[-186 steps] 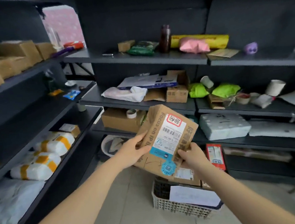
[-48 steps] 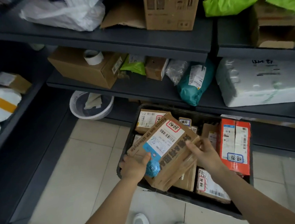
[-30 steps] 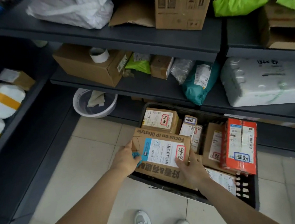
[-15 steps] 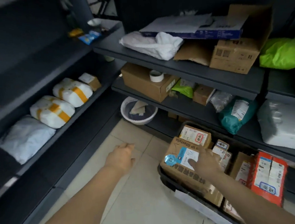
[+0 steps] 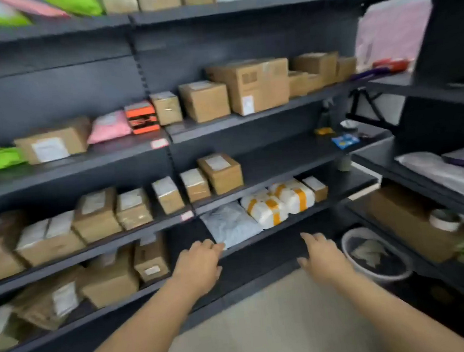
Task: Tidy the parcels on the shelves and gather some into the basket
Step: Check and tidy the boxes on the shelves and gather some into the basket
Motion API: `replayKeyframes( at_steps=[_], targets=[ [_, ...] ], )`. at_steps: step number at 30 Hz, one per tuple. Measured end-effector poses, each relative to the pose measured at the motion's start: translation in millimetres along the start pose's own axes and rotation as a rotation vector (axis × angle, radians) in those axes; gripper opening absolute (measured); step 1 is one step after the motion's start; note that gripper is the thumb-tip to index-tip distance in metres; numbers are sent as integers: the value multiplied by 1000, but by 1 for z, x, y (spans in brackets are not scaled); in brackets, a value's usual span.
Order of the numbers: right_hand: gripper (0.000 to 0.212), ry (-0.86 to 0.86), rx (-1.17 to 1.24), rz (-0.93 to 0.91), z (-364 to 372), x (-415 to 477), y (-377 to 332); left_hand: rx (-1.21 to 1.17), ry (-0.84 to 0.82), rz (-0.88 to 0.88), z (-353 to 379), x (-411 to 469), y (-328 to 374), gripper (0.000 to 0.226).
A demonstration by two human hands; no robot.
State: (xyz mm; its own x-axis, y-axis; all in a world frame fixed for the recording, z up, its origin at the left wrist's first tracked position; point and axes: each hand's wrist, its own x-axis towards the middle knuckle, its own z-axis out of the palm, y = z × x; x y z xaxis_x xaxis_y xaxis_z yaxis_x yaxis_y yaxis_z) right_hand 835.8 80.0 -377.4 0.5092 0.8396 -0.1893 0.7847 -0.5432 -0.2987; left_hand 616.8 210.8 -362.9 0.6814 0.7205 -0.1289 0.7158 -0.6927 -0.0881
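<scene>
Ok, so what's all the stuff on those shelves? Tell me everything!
cardboard boxes: many, brown, across the shelves
pink bag: one, pink, upper middle shelf
orange-and-black box: one, orange and black, right of it
green bags: several, bright green, top shelf and left edge
taped parcels: two, white with orange tape, lower shelf
soft bag: one, pale grey, left of them
round bin: one, white, floor at right
tape roll: one, whitish, on a box at right
left hand: one, open, empty, by the soft bag's corner
right hand: one, open, empty, reaching toward that shelf

Hands (image 5: pixel 198 265) (image 5: pixel 323 255) (fingers loose) near grey parcel (image 5: pixel 230 223)
</scene>
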Motion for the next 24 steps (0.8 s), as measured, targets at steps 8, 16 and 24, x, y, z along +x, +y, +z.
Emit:
replayKeyframes(
  at_steps=[8,16,24],
  targets=[
    [61,23,-189,-456,43,1,-243,-19,31,-341,-7,-106,-228,56],
    [63,-55,-244,-564,85,30,-333,-96,18,-465,31,-139,-314,53],
    [58,-179,-209,-550,142,106,-353,-155,-40,-498,82,-88,-355,50]
  ],
)
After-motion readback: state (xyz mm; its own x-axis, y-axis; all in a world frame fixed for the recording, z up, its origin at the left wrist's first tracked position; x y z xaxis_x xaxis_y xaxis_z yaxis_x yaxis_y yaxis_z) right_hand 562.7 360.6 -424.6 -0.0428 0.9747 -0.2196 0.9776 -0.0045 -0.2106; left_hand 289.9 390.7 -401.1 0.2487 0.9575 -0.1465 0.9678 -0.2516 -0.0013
